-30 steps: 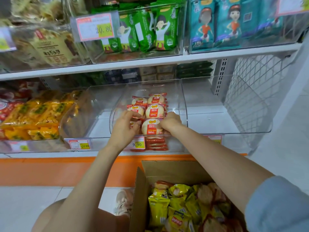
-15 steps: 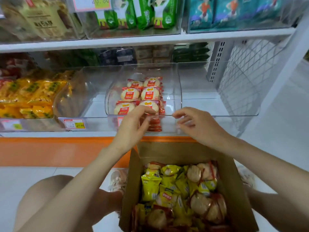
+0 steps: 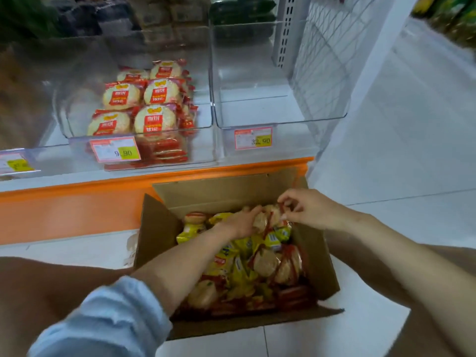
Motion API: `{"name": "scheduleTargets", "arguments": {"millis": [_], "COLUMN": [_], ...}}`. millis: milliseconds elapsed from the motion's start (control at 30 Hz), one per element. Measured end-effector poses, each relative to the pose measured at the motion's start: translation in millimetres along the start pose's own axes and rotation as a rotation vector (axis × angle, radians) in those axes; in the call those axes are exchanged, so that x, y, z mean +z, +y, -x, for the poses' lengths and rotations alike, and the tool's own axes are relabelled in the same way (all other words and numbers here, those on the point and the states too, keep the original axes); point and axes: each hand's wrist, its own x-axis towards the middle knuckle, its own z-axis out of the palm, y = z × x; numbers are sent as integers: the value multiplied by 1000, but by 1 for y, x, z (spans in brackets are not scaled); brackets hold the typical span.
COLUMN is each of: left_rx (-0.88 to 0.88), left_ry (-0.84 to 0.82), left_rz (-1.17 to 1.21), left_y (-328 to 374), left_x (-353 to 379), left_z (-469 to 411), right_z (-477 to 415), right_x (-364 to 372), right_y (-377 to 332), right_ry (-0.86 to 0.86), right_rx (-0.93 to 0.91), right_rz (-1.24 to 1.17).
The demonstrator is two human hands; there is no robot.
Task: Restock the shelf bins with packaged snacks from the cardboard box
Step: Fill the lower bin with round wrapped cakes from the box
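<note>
Snack packet (image 3: 271, 218) lies in the cardboard box (image 3: 226, 195), left hand (image 3: 240, 224) gripping it, right hand (image 3: 307, 210) pinching its edge.

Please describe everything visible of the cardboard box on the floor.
The cardboard box is brown, open, its flaps spread outward. It stands on the white floor before the orange shelf base, nearly full of yellow and red snack packs. The left hand and right hand reach in and grip red-trimmed packs near its far wall.

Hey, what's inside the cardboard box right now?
The cardboard box holds yellow snack packets and red-edged round cracker packs, jumbled. The left grip and right grip hold one cracker pack at the far end. Lower layers and the box bottom are covered.
</note>
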Motion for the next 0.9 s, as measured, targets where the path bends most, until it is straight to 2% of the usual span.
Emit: {"name": "scheduleTargets", "arguments": {"millis": [133,267,367,433,533,700,833,900], "left_rx": [-82,-78,-20,-58,-164,-238,-200,-167], "left_ry": [-93,-137,-110,-106,-191,-218,-272,-185], "left_rz": [-20,-112,-122,-153,-21,146,33,-44], "left_y": [-4,6,23,14,-3,-20,-8,-13], "left_x": [17,15,5,17,33,54,81,100], "left_z": [-45,-66,-63,-74,-77,-55,-26,-26], "right_z": [-14,-28,-33,-34,-34,-33,-33,-32], "right_x": [-1,-2,-2,-1,2,7,11,13], "right_y": [18,26,30,32,33,31,29,27], "right_ry": [0,-6,-10,-17,-37,-82,-88,-104], "right_rx": [28,38,39,50,57,83,94,95], "right_rz": [56,81,88,81,97,97,81,81]}}
